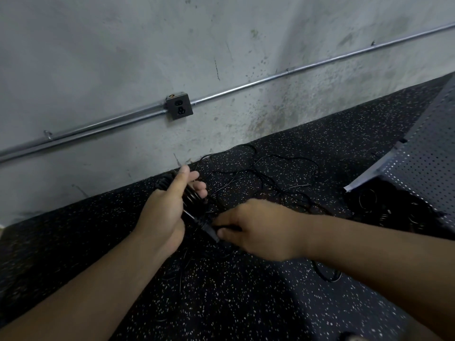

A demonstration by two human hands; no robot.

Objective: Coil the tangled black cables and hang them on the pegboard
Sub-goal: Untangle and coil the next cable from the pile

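A black floor (246, 303) speckled with white flecks is seen. Thin black cables (283, 166) are spread on it in loose, tangled loops. At the right a perforated pegboard (423, 156) is placed tilted, and dark coils (368, 200) are seen on the floor just beside its lower edge.

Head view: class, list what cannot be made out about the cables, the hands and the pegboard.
All in the head view:
- coiled bundle: the left hand covers most; loops uncountable.
- plug end: the right hand hides where its cable runs.
- pegboard: cut by the right edge; hooks unseen.
- loose cables: thin, black on dark floor; their number unclear.
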